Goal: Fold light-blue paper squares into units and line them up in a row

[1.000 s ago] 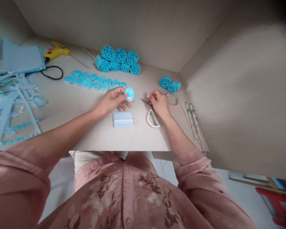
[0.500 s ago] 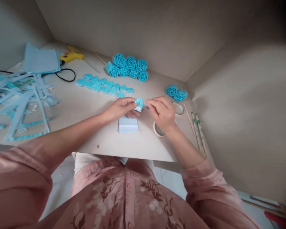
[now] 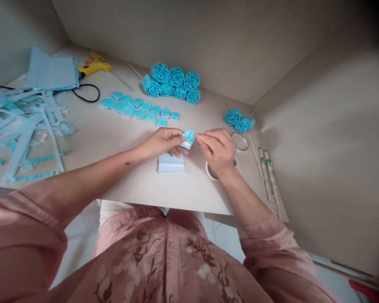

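Note:
My left hand [image 3: 166, 143] is closed, its thumb and fingers pinching a small folded piece of blue crepe paper [image 3: 188, 138] with a white strip on its lower part. From the other side my right hand [image 3: 220, 149] comes in with thumb and forefinger pinched at the paper's right corner; whether something small lies between those fingertips is hidden. Under the hands is a stack of pale blue paper rectangles [image 3: 171, 165]. A tape roll [image 3: 211, 172] sits partly behind my right wrist, and a second tape roll [image 3: 241, 142] lies just beyond it.
Rows of folded blue pieces [image 3: 139, 110] lie beyond my left hand. Blue paper roses [image 3: 177, 78] line the back, with two more roses [image 3: 240, 120] at right. A yellow glue gun [image 3: 96, 67], paper scraps [image 3: 28, 130], a paper stack [image 3: 53, 71] and sticks [image 3: 268, 176] surround the workspace.
My right fingertips have closed the small gap and now meet the right corner of the folded paper. The camera view has shifted slightly.

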Demonstrator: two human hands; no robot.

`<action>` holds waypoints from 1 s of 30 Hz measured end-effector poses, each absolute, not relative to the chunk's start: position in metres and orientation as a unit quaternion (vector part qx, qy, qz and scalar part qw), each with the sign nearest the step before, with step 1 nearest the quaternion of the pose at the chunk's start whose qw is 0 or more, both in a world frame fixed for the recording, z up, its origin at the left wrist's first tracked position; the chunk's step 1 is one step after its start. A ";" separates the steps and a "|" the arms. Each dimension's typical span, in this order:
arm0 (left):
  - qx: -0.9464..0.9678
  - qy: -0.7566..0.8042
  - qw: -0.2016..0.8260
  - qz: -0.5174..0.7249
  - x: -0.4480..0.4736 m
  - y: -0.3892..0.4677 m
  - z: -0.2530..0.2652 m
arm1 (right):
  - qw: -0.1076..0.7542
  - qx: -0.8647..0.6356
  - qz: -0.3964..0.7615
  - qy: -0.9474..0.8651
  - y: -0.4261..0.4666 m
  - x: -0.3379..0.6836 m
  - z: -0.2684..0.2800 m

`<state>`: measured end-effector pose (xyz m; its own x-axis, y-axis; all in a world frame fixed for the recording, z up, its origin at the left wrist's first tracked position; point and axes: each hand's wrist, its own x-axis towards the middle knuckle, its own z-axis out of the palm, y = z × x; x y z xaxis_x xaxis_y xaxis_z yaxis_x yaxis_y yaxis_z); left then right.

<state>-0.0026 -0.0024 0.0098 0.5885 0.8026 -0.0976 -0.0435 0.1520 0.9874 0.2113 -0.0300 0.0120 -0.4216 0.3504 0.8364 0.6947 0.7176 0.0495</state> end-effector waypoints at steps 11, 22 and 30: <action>0.574 0.308 0.691 0.315 -0.002 -0.001 0.006 | 0.396 -0.358 -0.196 -0.822 -0.029 0.212 0.008; 0.555 0.312 0.701 0.321 -0.002 -0.002 0.009 | 0.444 -0.362 -0.156 -0.805 -0.031 0.210 0.011; 0.569 0.315 0.694 0.310 -0.003 -0.002 0.007 | 0.397 -0.394 -0.154 -0.815 -0.030 0.211 0.006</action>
<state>-0.0028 -0.0022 0.0071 0.6103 0.7876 -0.0848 -0.0717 0.1615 0.9843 0.2111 -0.0296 0.0061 -0.3742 0.5190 0.7685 0.7634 0.6429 -0.0625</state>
